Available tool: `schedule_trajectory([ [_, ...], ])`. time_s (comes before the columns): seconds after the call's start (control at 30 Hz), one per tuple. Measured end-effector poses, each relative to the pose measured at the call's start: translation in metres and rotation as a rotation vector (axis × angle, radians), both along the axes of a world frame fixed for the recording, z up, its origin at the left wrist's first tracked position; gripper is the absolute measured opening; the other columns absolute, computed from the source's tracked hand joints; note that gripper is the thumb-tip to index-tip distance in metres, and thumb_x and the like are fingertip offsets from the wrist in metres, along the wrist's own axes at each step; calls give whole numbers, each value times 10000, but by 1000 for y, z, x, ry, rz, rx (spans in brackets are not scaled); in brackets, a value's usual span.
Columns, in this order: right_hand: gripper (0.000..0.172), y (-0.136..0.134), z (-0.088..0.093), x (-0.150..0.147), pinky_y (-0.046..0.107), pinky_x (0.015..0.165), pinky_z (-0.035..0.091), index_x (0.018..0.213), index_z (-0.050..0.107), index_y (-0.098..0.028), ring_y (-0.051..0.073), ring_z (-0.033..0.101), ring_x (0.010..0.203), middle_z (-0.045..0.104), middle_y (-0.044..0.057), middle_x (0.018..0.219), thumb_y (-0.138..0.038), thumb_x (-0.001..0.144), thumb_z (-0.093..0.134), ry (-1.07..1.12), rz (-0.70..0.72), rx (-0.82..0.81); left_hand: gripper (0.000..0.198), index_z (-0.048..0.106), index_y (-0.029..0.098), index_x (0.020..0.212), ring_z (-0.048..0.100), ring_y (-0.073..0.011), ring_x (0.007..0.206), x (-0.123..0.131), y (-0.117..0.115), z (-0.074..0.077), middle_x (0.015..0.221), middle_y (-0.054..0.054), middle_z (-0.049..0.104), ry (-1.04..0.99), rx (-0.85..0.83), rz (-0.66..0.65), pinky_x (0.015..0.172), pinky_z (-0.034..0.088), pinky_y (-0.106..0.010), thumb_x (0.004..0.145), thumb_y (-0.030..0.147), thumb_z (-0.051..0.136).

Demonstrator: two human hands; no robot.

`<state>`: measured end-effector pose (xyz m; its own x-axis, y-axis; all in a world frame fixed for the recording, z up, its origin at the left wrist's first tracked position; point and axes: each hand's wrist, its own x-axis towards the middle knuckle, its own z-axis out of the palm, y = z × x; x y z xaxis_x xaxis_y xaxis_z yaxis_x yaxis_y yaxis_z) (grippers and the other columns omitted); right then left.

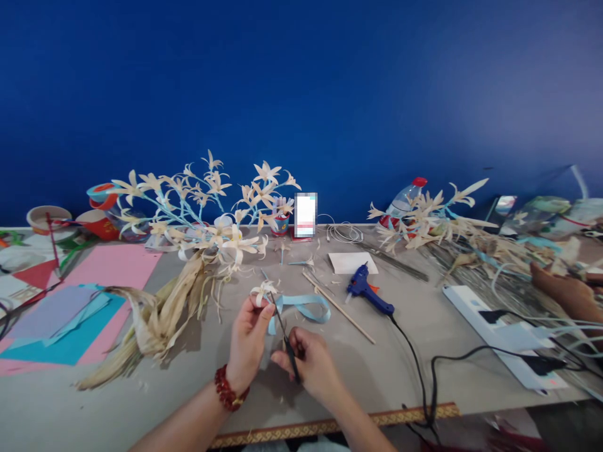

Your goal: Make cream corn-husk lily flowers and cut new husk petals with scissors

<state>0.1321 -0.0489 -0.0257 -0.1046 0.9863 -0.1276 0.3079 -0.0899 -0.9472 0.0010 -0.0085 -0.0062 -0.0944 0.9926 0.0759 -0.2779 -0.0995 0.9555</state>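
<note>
My left hand (249, 339), with a red bead bracelet at the wrist, pinches a small cream flower (264, 290) made of dry husk-like petals. Light blue ribbon (308, 307) trails from beside the flower and curls to the right. Wrapped in my right hand (308, 361) is a pair of scissors (292, 358) with dark handles. Their blades point up and away, reaching to the flower and the ribbon by my left fingertips. Whether the blades touch either one I cannot tell. Just beyond lie loose small flowers on stems (304, 261).
A blue glue gun (370, 290) and wooden stick (342, 309) lie to the right. Farther right are a power strip (499, 339) with cords and another person's hand (560, 292). Dried husks (160, 314), coloured paper (61, 323) and flower branches (188, 213) occupy the left.
</note>
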Motion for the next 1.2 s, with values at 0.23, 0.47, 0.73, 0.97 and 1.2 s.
schedule_trajectory([
  [0.23, 474, -1, 6, 0, 211, 438, 255, 643, 380, -220, 92, 401, 466, 434, -66, 538, -572, 679, 696, 159, 61, -80, 140, 541, 198, 781, 483, -138, 737, 0, -2, 1, 792, 7, 539, 57, 46, -15, 720, 406, -232, 827, 291, 636],
  [0.47, 510, 0, 1, 3, 212, 444, 215, 607, 380, -212, 82, 338, 474, 370, -81, 503, -586, 660, 722, 60, 21, -35, 139, 513, 196, 797, 462, -126, 732, 0, -1, -2, 793, 18, 513, 107, 61, -38, 708, 395, -220, 852, 287, 603],
  [0.73, 552, 0, -1, 0, 220, 445, 207, 604, 373, -219, 92, 325, 481, 359, -74, 512, -657, 632, 707, 26, 1, -20, 138, 509, 196, 819, 457, -121, 732, -1, 0, -5, 797, 20, 510, 96, 48, -57, 705, 396, -218, 861, 296, 594],
  [0.97, 553, 0, 1, 1, 223, 448, 197, 581, 359, -217, 92, 298, 487, 336, -76, 509, -636, 641, 715, -18, 5, 39, 138, 519, 190, 809, 463, -121, 745, -1, 0, -3, 804, 15, 515, 103, 65, -52, 717, 397, -219, 858, 288, 602],
  [1.2, 518, 3, 2, 10, 230, 430, 286, 599, 351, -235, 127, 456, 429, 446, -55, 473, -664, 704, 621, -53, 1, -98, 164, 556, 187, 817, 479, -108, 724, -4, 6, -8, 777, 20, 532, -59, -23, 20, 703, 409, -203, 810, 312, 663],
])
